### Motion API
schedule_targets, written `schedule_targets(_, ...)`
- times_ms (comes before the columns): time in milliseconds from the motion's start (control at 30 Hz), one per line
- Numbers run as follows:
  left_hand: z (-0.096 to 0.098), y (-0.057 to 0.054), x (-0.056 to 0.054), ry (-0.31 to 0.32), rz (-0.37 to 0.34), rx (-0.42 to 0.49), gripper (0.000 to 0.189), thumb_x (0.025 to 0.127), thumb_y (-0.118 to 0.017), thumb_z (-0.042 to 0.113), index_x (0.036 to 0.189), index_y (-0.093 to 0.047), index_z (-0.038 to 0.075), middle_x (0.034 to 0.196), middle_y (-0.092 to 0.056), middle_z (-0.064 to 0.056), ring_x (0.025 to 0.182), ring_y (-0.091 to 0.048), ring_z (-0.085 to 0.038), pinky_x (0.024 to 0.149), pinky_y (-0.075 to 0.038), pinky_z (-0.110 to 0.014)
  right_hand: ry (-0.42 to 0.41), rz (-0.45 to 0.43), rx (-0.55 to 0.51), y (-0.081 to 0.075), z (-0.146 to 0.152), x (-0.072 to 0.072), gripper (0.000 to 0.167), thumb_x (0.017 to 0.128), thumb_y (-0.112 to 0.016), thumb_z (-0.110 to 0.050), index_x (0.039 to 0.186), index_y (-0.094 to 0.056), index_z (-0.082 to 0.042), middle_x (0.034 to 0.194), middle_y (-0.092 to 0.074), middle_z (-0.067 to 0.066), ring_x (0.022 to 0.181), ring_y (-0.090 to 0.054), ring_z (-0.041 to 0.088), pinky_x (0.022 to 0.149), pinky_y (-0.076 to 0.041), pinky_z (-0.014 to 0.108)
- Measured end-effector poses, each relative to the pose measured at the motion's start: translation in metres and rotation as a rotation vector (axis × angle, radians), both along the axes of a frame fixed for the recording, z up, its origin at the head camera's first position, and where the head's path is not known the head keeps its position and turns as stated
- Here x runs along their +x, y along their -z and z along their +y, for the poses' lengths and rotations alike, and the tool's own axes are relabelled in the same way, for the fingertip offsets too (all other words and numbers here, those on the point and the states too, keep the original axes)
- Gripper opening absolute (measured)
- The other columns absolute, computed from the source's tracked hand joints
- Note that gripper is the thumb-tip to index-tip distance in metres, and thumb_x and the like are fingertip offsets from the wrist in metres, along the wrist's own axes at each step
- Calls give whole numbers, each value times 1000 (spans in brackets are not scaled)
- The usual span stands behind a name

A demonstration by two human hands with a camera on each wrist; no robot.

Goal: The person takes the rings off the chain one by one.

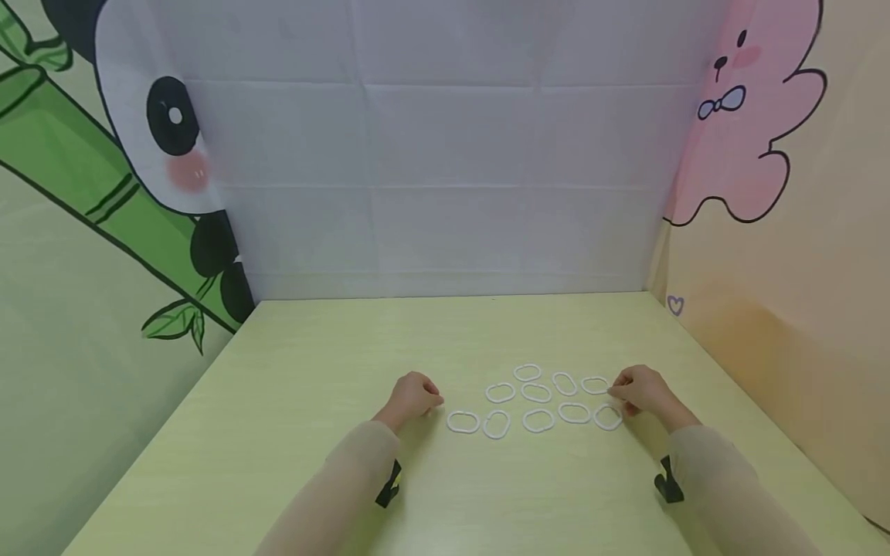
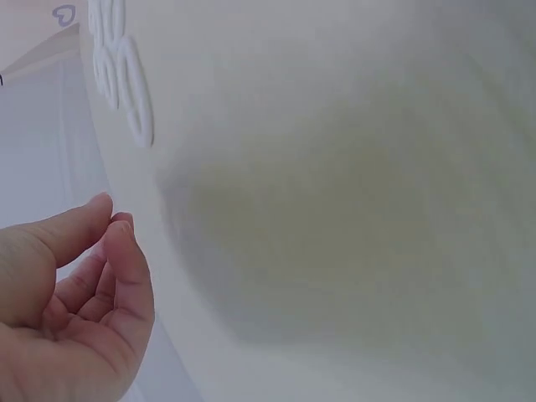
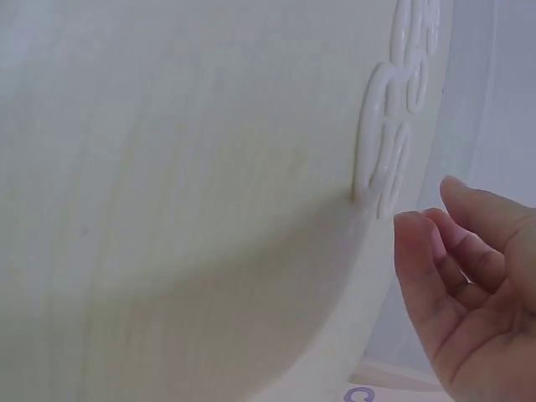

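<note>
Several white oval rings lie flat on the table, spread in uneven rows between my two hands in the head view. My left hand (image 1: 414, 395) is just left of the row's leftmost ring (image 1: 462, 432), held above the table. Its fingers are loosely curled, thumb tip near the index fingertip, with nothing between them. On the other side, my right hand (image 1: 641, 390) hovers by the rightmost rings, its fingertips overlapping the edge of the nearest ring (image 1: 609, 429) in the head view. In the right wrist view, a gap shows between its thumb and bent fingers, away from the white rings (image 3: 364, 134).
The pale yellow-green table (image 1: 334, 347) runs back to a white sheet (image 1: 445, 232). A panda and bamboo drawing (image 1: 167, 177) covers the left wall, and a pink animal drawing (image 1: 751, 154) is on the right wall. Each sleeve has a black strap at the wrist.
</note>
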State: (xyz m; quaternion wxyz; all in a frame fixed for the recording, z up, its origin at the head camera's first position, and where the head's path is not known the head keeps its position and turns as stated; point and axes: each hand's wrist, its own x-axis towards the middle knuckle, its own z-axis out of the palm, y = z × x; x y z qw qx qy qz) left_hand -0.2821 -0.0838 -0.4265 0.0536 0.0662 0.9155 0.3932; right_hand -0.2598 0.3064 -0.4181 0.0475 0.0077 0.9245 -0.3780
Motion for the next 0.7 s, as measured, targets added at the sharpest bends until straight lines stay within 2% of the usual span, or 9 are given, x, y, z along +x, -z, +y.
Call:
schedule_targets(200, -13, -21, -6, -27, 26, -66, 11, 83, -67, 10, 81, -67, -1, 71, -64, -9, 54, -54, -12, 55, -47, -26, -30, 52, 49, -18, -13, -10, 16, 89, -58, -9, 88, -58, 7, 77, -57, 17, 54, -55, 16, 52, -53, 30)
schedule_targets(367, -23, -36, -12, -58, 60, -133, 16, 87, -64, 14, 87, -68, -1, 81, -64, -7, 69, -58, -17, 63, -49, -31, -63, 112, 104, -32, -28, -18, 23, 92, -55, -15, 95, -58, 7, 82, -58, 18, 61, -57, 24, 56, -52, 33)
schedule_targets(600, -31, -57, -18, -71, 96, -215, 25, 92, -56, 19, 93, -65, -5, 92, -64, -13, 76, -56, -23, 69, -48, -37, -119, 221, 216, -55, -51, -31, 38, 94, -52, -22, 112, -53, 11, 101, -57, 25, 90, -55, 37, 75, -46, 48)
schedule_targets(700, -31, -67, -19, -57, 134, -250, 33, 95, -52, 22, 105, -60, -9, 106, -61, -20, 92, -58, -30, 81, -47, -41, -133, 240, 237, -63, -60, -35, 43, 95, -50, -24, 119, -48, 12, 109, -54, 30, 100, -51, 43, 83, -43, 52)
